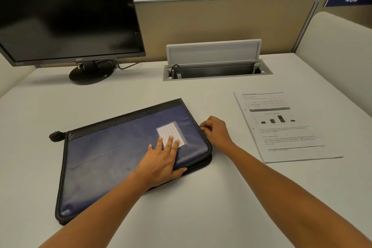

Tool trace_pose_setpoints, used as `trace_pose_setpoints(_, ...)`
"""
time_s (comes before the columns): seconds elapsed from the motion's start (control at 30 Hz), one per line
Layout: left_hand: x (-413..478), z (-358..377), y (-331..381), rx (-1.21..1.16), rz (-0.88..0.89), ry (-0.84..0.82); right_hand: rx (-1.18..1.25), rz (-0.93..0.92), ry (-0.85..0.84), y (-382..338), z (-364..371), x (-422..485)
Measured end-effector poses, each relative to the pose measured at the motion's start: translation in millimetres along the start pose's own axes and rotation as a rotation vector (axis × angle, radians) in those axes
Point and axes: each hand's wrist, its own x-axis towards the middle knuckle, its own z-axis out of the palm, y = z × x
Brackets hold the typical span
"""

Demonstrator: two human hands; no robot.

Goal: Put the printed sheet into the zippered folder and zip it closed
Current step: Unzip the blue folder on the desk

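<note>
The folder [112,159], blue with black edging, is laid flat and closed on the table [201,207] at centre-left of the frame, its lined label [169,132] facing up. The left hand [161,159] is pressed flat on the cover near the folder's lower right corner, its grip spread, with fingertips on the label and the thumb hooked over the near edge. The right hand [215,129] is set against the folder's right edge, its grip pressed together in a pinch at the zipper line; the pull itself is too small to be made out. The sheet [285,127], printed with a table, a bar chart and text, is laid flat on the table to the right of the folder, apart from it. A dark monitor [66,12] is seen at upper left, and an open cable hatch [215,66] at upper centre.
</note>
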Motion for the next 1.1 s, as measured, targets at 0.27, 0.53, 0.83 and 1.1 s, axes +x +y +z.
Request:
trace_pose_setpoints(0.27, 17.0, -5.2, 4.3, 0.005, -0.052, 0.052, 0.059, 0.019, 0.025, 19.6, -19.7, -29.0)
trace_pose_setpoints(0.53, 30.9, -7.9, 7.5, -0.015, -0.079, 0.072, 0.117, 0.032, 0.127, 21.9, -15.8, -56.4)
trace_pose_setpoints(0.83, 36.7, -10.6, 5.8, -0.045, -0.086, 0.074, 0.074, 0.044, 0.210, 8.8, 4.4, -72.4)
trace_pose_setpoints(1.1, 32.8, -7.9, 6.6, -0.062, -0.087, 0.096, 0.004, 0.069, 0.186, 8.9, -2.6, -69.5)
